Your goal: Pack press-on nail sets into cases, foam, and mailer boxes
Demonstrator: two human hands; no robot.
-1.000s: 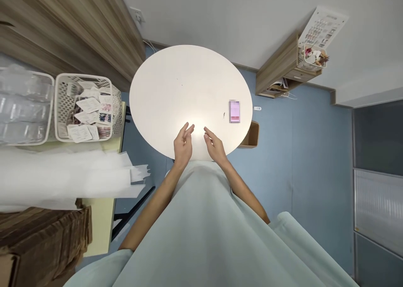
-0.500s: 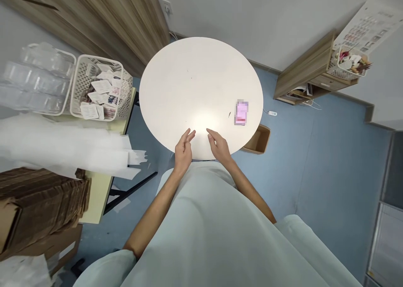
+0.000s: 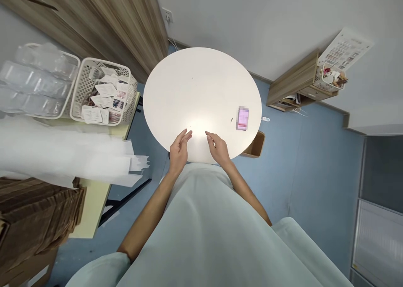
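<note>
1. Blue flooring [image 3: 315, 161] spreads beneath a pale grey wall [image 3: 252, 22].
2. Pale green clothing [image 3: 204, 228] covers the person's body, which is close against the near edge of the table.
3. That white oval table [image 3: 204, 81] stands in front, with a bright glare near its close edge.
4. At right, a wooden cabinet [image 3: 292, 81] stands along the wall, holding a small white basket of mixed items.
5. At left, a yellowish side table [image 3: 91, 219] bears white sheets [image 3: 63, 152], stacked brown cardboard [image 3: 37, 224] and a perforated basket [image 3: 130, 100] of cards and packets, beside clear plastic containers [image 3: 34, 79].
6. A brown bin [image 3: 256, 144] sits on the floor, partly under the oval table's right edge.
7. The left hand [image 3: 179, 150] is over the table's near edge, fingers loosely extended and slightly parted, grasping nothing visible.
8. The right hand [image 3: 218, 147] faces it, well apart, thumb separated from gently bent fingers, likewise bare; whether either touches the tabletop, I cannot tell.
9. A pixelated pink rectangle [image 3: 242, 118] lies toward the table's right side, beyond the right hand.
10. Just left of it is a small dark mark [image 3: 231, 120].
</note>
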